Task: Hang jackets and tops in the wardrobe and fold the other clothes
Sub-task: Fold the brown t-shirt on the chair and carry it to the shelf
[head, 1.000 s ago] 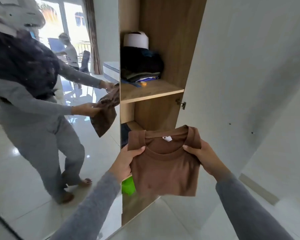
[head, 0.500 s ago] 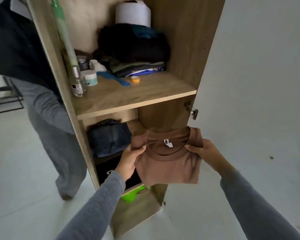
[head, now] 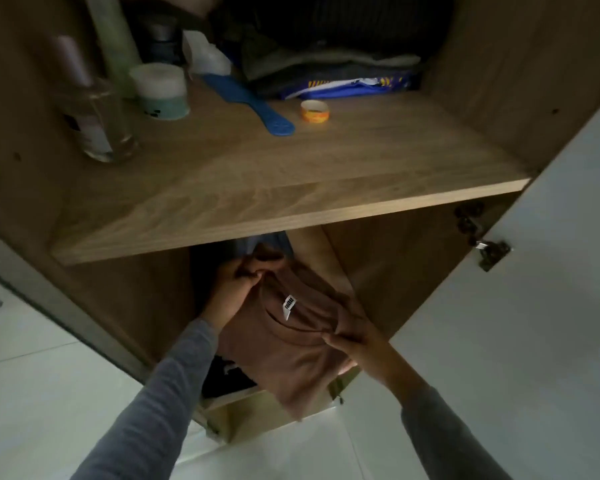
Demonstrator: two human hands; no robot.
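- 2 hands: left hand (head: 234,285), right hand (head: 355,336)
- 1 folded brown top (head: 284,355) between the hands
- Above the hands, on the shelf (head: 291,188): 1 blue comb (head: 253,110), 1 orange tape roll (head: 314,111), 1 white jar (head: 161,91), 1 clear bottle (head: 97,112), 1 stack of folded clothes (head: 329,71)
- 1 door hinge (head: 489,249) right of the hands

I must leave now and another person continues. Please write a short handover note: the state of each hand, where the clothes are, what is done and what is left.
Left hand: shut on the far corner of the folded brown top.
Right hand: shut on its near right edge.
The top, label up, is part way into the compartment under the wooden shelf, not yet released.
Folded clothes lie stacked at the back of that shelf.
Done: this top is folded.
Left: lay it down and let go.
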